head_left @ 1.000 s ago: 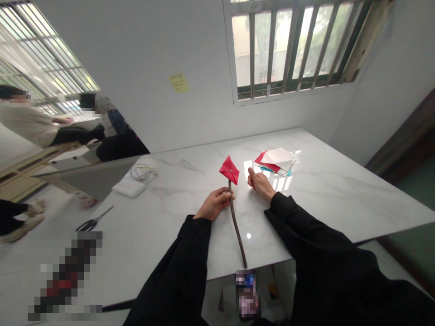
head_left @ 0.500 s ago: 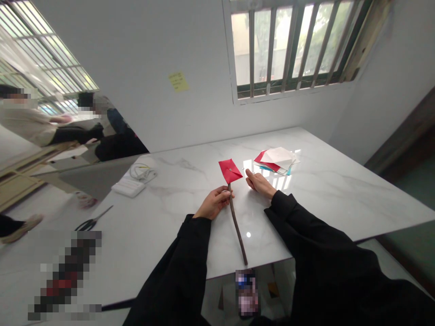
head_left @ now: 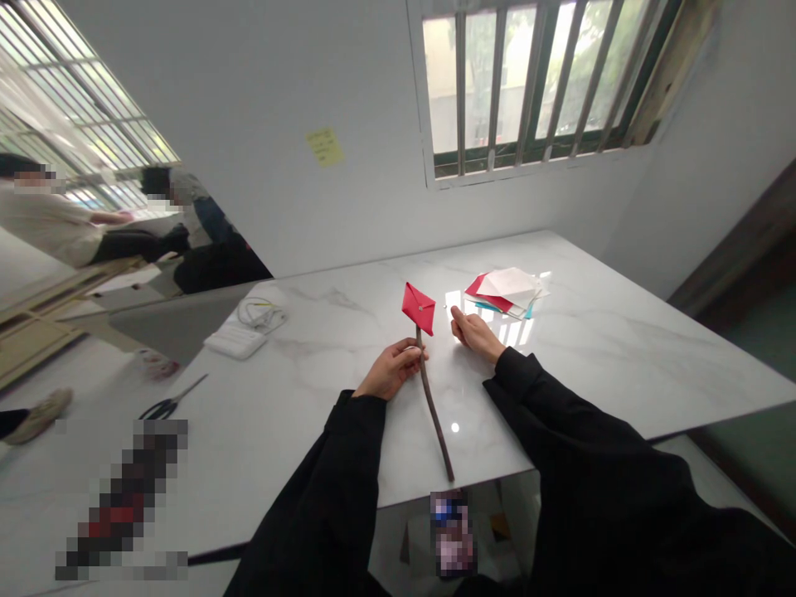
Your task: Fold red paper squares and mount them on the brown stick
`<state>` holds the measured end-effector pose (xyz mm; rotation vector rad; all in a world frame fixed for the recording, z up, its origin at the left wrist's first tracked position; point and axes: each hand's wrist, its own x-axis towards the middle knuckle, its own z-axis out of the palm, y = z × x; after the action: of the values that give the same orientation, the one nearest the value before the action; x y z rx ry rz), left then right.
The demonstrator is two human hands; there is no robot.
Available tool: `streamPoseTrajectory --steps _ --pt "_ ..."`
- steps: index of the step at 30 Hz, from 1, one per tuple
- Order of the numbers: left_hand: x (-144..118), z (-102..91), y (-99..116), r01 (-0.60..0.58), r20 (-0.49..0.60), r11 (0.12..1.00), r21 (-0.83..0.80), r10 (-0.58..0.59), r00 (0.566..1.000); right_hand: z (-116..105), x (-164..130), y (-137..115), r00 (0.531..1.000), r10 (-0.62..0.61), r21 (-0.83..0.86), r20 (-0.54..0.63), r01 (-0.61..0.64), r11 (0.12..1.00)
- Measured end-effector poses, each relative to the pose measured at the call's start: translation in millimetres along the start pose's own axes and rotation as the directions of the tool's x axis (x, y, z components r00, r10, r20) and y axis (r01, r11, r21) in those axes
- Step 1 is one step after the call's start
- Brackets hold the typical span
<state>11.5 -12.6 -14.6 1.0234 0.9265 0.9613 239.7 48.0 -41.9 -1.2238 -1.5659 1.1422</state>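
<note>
The left hand (head_left: 391, 371) is clenched on a stick (head_left: 434, 406), keeping its red paper pinwheel (head_left: 418, 308) upright; the right hand (head_left: 476, 333) rests released beside it on the bench (head_left: 590, 348).

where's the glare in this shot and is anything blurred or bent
Head view: window light glares off the marble table beside the paper stack, with a small bright spot near the stick. The left hand, right hand and red pinwheel look sharp. Wide-lens bending tilts the window bars; pixelated patches sit at lower left.
</note>
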Motion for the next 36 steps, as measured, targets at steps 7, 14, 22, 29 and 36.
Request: streamPoseTrajectory --steps 7,14,22,29,36 --pt "3.2 -0.1 -0.1 -0.065 -0.125 0.986 -0.152 0.046 0.991 -2.8 -8.3 -11.5 0.973 0.009 -0.014 0.232 -0.006 1.000" --pt "6.4 -0.1 -4.1 -0.099 -0.148 0.979 -0.179 0.072 0.986 -4.6 -26.6 -25.8 0.611 -0.012 0.055 0.792 -0.051 0.997" --pt "12.9 -7.6 2.9 -0.146 -0.301 0.899 -0.412 0.017 0.953 -8.3 -28.0 -29.8 0.526 0.027 0.045 0.850 -0.124 0.991" --pt "15.5 -13.1 2.3 -0.206 -0.362 0.885 -0.418 0.046 0.931 -11.9 -29.8 -33.0 0.416 0.069 0.004 0.907 -0.173 0.985" --pt "14.4 -11.0 4.7 -0.234 -0.372 0.880 -0.414 0.071 0.926 -11.3 -30.0 -32.2 0.433 0.033 0.063 0.901 -0.204 0.977"
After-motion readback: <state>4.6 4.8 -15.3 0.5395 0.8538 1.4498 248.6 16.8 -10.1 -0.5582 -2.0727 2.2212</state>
